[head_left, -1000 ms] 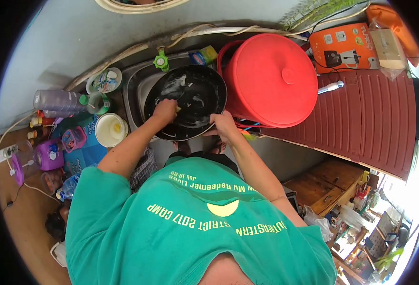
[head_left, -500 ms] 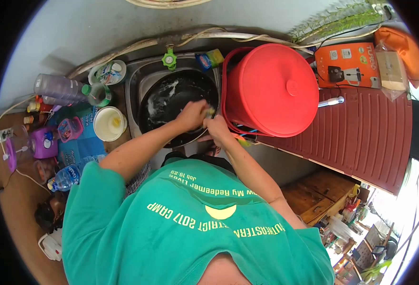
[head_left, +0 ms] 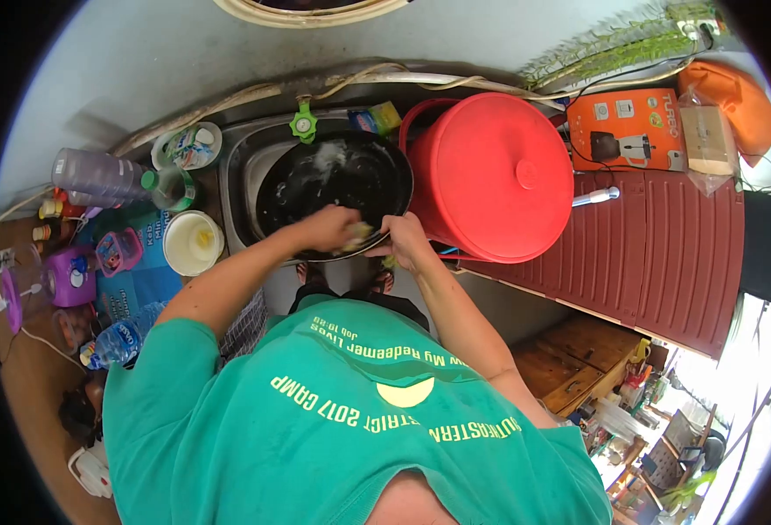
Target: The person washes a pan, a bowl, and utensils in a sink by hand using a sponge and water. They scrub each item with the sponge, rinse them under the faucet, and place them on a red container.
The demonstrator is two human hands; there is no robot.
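Along the right side of the view runs a ribbed maroon plastic panel (head_left: 656,254), the largest thing in sight. Beside its left end stands a big red plastic bucket (head_left: 481,197) with a round, knobbed lid, just to the right of a rectangular stainless steel sink (head_left: 244,179). Over the sink lies a round black pan (head_left: 363,179), its near rim reaching the sink's near edge and its right rim close to the bucket. White suds streak the inside of the pan, mostly toward its far side. Behind the bucket's right side, near the wall, sits an orange cardboard box (head_left: 626,129) printed with a black-and-silver coffee pot.

Off the sink's left edge, on the brown surface (head_left: 215,206), is a round white plastic tub (head_left: 193,243), yellowish within. Beyond the tub lies a clear plastic bottle (head_left: 174,190) with a green cap. The right hand (head_left: 410,241) is closed at the pan's near right rim, gripping it; the fingers beneath are partly hidden. The left hand (head_left: 328,229), over the near part of the pan, is curled narrow around a small yellowish sponge (head_left: 356,235), which is near the right hand, by the pan's near right rim. At the sink's far edge, a blue-and-yellow packet (head_left: 376,117) lies toward the far right corner, and to its left is a bright green tap handle (head_left: 303,125).
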